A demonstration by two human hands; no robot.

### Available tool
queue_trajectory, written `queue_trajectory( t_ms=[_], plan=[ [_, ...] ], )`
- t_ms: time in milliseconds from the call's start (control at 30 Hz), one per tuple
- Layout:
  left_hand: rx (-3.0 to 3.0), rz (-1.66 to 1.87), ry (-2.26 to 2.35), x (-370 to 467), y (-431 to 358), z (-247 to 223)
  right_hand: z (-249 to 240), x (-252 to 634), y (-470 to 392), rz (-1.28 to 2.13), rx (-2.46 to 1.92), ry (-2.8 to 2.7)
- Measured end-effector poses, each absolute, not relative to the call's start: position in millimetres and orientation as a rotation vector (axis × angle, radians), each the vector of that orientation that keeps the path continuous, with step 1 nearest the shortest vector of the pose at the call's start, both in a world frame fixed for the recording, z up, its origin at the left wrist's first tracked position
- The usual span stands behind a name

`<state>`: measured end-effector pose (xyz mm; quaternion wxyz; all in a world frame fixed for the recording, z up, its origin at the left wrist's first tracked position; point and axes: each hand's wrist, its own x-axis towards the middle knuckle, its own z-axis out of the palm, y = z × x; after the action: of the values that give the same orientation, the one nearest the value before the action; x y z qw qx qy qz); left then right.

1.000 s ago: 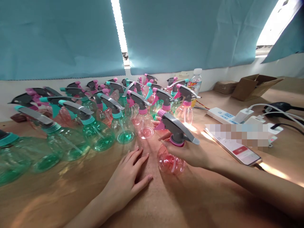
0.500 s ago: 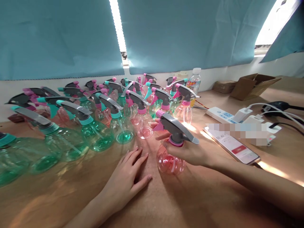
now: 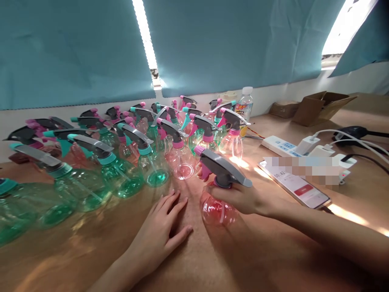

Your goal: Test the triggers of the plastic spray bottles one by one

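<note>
A pink spray bottle with a grey-and-pink trigger head stands upright on the brown table. My right hand is wrapped round its neck from the right, fingers partly hidden behind the head and near the trigger. Flat on the table to the left lies my left hand, fingers spread and holding nothing. Just beyond its fingertips are a green spray bottle with a teal collar and a clear pinkish one with a pink collar.
Several more green and pink spray bottles crowd the left and back. A labelled plastic bottle stands behind them. To the right lie a phone, a power strip with plugs and cables, and an open cardboard box.
The fingers of my right hand have drawn in closer round the bottle's neck and trigger. My left hand stays flat on the table. The view has shifted slightly.
</note>
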<state>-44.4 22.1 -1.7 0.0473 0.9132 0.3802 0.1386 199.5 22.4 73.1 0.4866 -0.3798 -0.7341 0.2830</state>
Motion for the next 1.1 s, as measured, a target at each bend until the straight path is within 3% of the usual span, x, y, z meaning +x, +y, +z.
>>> queue_trajectory(
  t_ms=[267, 500, 833, 1100],
  plan=[
    [2.790, 0.425, 1.150, -44, 22, -2, 59, 207, 28, 0.657, -1.025, -1.808],
    [2.770, 0.415, 1.154, -44, 21, -1, 52, 206, 30, 0.890, -0.882, -1.758],
    [2.776, 0.419, 1.163, -45, 20, -1, 52, 208, 31, 0.657, -1.076, -1.855],
    [2.788, 0.422, 1.161, -45, 21, -2, 49, 208, 29, 0.691, -1.135, -1.828]
  ],
)
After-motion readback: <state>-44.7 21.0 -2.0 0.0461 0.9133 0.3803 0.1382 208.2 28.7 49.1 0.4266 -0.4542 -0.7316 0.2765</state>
